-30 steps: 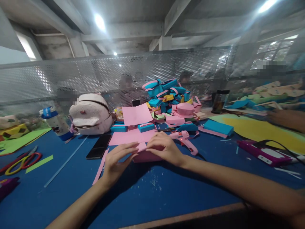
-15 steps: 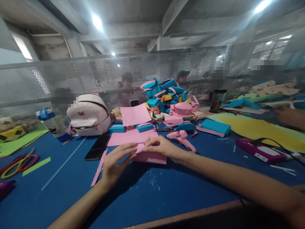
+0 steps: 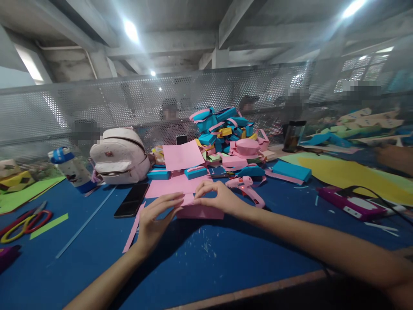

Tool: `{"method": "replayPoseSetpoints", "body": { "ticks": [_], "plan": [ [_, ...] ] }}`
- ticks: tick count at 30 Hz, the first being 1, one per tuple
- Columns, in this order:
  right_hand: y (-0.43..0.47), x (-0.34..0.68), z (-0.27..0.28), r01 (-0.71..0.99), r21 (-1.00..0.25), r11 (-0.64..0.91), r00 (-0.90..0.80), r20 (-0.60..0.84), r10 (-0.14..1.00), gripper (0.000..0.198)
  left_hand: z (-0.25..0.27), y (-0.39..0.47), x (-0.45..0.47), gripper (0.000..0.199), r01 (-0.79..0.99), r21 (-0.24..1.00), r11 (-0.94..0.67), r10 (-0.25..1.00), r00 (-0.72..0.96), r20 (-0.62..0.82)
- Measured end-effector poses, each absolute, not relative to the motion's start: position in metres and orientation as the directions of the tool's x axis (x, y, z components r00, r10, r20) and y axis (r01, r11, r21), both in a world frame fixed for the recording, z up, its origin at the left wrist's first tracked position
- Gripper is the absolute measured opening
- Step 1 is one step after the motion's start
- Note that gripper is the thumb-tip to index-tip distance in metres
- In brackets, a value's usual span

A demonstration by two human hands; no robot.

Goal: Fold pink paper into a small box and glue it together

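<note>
Nearest: brown table edge (image 3: 258, 293), then blue tabletop (image 3: 222, 254) with pale scraps (image 3: 206, 247) scattered in front of the work.

Folded pink piece (image 3: 201, 212) sits mid-table, in front of the flat pink sheet (image 3: 161, 188). Both hands on it, near each other but not touching. Left hand (image 3: 159, 211): thumb and fingers clamped on its left end, fingers extended over the top. Right hand (image 3: 219, 198): thumb and forefinger pinched together at its top edge, other fingers curled. Exact fold under the fingers is hidden.

Left side: purple object (image 3: 8, 256), cut off by the view; red-and-yellow-handled scissors (image 3: 26, 224); green strip (image 3: 49, 226); thin blue strip (image 3: 85, 221). Pink strip (image 3: 134, 228) just beside left hand, black phone (image 3: 131, 200) beyond it.

Right side: pink glue gun (image 3: 247, 189) near right hand, small red light on it. Purple-and-white device (image 3: 351, 204) farther right, dark cable over it.

Farther back: bottle with blue lid (image 3: 71, 170), white backpack (image 3: 119, 156), two small blue boxes, a tilted pink sheet (image 3: 182, 156), then a heap of blue, pink and yellow paper pieces (image 3: 229, 133). Dark-lidded jar (image 3: 293, 135) to its right; a co-worker's blurred hand (image 3: 395, 156) at far right.

Last: perforated metal partition (image 3: 135, 103), blurred people beyond.
</note>
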State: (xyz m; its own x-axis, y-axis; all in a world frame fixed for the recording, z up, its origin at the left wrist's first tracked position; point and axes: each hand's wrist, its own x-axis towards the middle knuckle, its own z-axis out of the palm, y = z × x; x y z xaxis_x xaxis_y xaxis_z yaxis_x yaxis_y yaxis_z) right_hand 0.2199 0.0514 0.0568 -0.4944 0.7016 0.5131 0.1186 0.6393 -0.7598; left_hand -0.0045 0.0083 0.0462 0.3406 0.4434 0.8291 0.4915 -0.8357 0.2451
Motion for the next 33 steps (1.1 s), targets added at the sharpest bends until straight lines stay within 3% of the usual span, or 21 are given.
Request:
{"method": "replayPoseSetpoints", "body": {
  "ticks": [6,21,27,33],
  "plan": [
    [0.046,0.222,0.059,0.263,-0.462,0.847,-0.480,0.699,0.530,0.008,0.045,0.009,-0.004,0.022,0.507,0.208,-0.836,0.421,0.352,0.836],
    [0.044,0.224,0.049,0.395,-0.224,0.891,-0.417,0.821,0.391,0.013,0.050,0.005,0.000,0.019,0.506,0.167,-0.846,0.377,0.348,0.858],
    [0.041,0.223,0.050,0.430,-0.093,0.898,-0.477,0.821,0.314,0.011,0.051,0.004,0.003,0.019,0.516,0.136,-0.846,0.362,0.368,0.857],
    [0.046,0.221,0.046,0.465,0.113,0.878,-0.437,0.892,0.117,0.009,0.047,0.006,0.003,0.018,0.520,0.119,-0.846,0.351,0.375,0.858]
  ]
}}
